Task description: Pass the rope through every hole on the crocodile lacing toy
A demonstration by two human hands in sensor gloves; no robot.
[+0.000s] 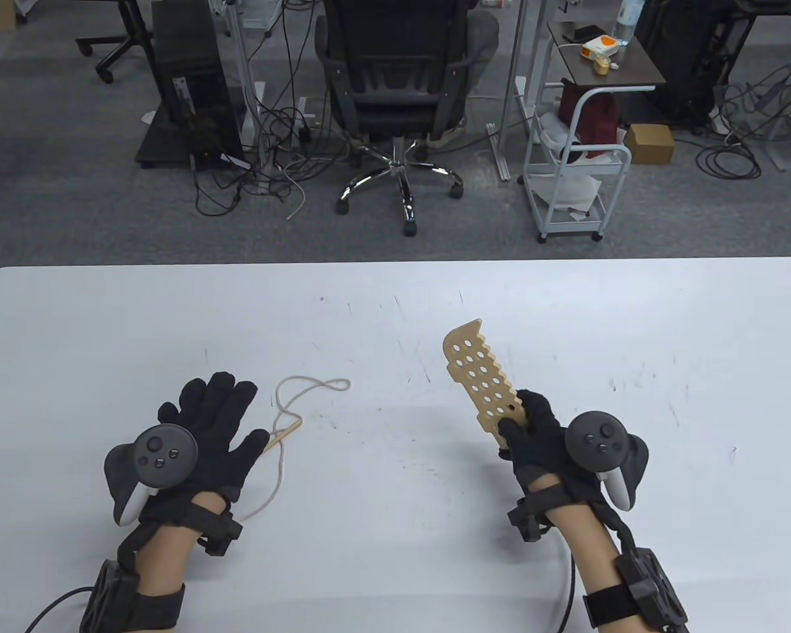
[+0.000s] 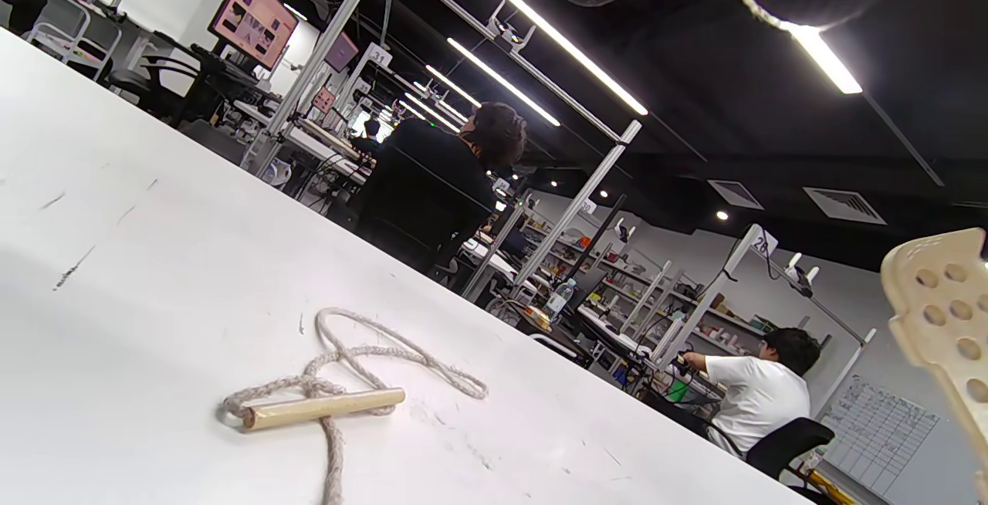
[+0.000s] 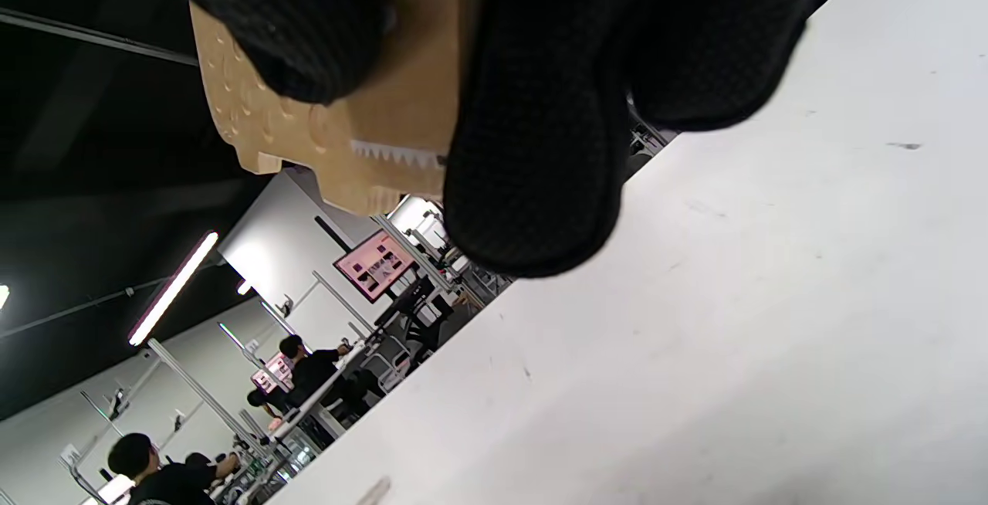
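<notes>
Hands apart, right hand (image 1: 534, 435) around crocodile (image 1: 481, 379)

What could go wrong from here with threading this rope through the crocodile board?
1. The rope lies looped over itself beside its wooden needle on the table; lifted carelessly, it may tangle or knot.
2. The right hand holds the crocodile board only at one end, so pushing the needle into the far holes might twist it in the grip.
3. The left hand is open beside the needle, holding nothing; a loose pinch could let the needle roll.
</notes>
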